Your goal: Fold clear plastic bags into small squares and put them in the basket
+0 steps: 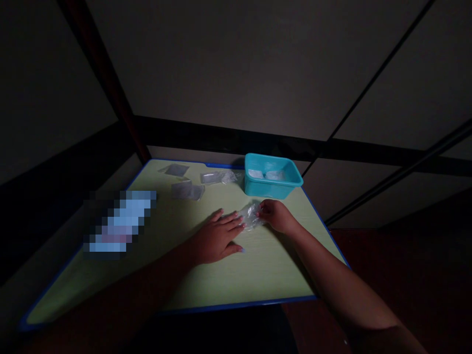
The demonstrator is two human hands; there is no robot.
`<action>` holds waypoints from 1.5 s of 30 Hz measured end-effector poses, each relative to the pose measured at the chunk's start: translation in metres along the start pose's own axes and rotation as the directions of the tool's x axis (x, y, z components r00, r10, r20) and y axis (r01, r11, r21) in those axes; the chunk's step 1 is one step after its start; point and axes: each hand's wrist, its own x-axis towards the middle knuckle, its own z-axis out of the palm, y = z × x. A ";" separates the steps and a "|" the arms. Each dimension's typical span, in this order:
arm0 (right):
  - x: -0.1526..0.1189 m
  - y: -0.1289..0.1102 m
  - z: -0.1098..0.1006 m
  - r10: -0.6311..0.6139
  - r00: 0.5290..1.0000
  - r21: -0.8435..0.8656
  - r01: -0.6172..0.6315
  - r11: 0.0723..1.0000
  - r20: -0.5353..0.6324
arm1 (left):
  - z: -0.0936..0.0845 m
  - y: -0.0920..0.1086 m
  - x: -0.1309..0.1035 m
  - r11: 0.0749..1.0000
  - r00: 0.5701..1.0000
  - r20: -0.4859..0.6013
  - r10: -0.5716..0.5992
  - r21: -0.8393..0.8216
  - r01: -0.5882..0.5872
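1. The bag (251, 217), clear and crumpled, lay on the worktop (265, 275) between the two hands.
2. The left hand (218, 239) was spread palm-down with nothing gripped, its fingertips resting at the bag's near-left edge, probably to keep the light film from sliding.
3. The right hand (272, 215) had its thumb and fingers closed on the bag's right end; that pinch seemed to work against the left hand's press, keeping the film stretched between them.
4. The box (269, 189), teal and open-topped, stood just beyond the right hand, perhaps for easy reach; white pieces (276, 175) lay inside, too dim to identify.
5. Three more bags (218, 177) lay flat, ahead of the left hand, apparently spread so each stayed separate.
6. Left of the left hand was a pixelated item (123, 221), impossible to make out.
7. Under the hands, the worktop was pale yellow-green with a blue rim. Dark-banded grey walls (221, 64) rose beyond it; reddish floor (372, 275) showed right of the right arm, and the room was dim.
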 end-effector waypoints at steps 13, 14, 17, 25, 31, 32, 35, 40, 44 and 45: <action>-0.017 -0.024 0.019 -0.096 0.994 0.292 0.104 0.951 -0.044 | -0.002 0.000 0.003 0.999 1.000 -0.015 -0.011 -0.049 0.010; -0.019 -0.024 0.021 -0.112 0.994 0.306 0.111 0.945 -0.014 | -0.002 0.001 0.003 0.999 1.000 -0.014 -0.011 -0.049 0.010; -0.024 -0.022 0.028 -0.167 0.983 0.328 0.134 0.935 0.075 | -0.004 0.002 0.003 0.999 1.000 -0.018 -0.009 -0.042 0.008; -0.023 -0.007 0.042 -0.229 0.971 0.057 0.225 0.973 0.072 | -0.002 0.002 0.002 0.999 0.998 -0.056 -0.005 -0.040 0.003; -0.021 -0.008 0.050 -0.195 0.980 0.145 0.188 0.971 0.036 | -0.001 0.002 0.003 0.999 0.999 -0.038 -0.015 -0.036 0.013; -0.021 -0.011 0.051 -0.176 0.984 0.170 0.169 0.971 0.029 | -0.001 0.002 0.003 0.999 0.999 -0.040 -0.013 -0.035 0.012; -0.020 -0.021 0.052 -0.129 0.991 0.215 0.121 0.969 0.027 | 0.000 0.002 0.003 1.000 0.999 -0.049 -0.011 -0.021 0.010; -0.025 -0.028 0.050 -0.151 0.981 0.265 0.115 0.957 0.120 | 0.001 0.001 0.003 1.000 0.999 -0.029 -0.022 -0.014 0.022; -0.033 -0.020 0.047 -0.199 0.957 0.262 0.141 0.955 0.213 | 0.001 0.000 0.002 0.999 0.999 -0.051 -0.014 -0.039 0.013; -0.034 -0.019 0.046 -0.217 0.948 0.256 0.155 0.954 0.232 | 0.002 0.000 0.002 0.999 0.998 -0.056 -0.011 -0.041 0.008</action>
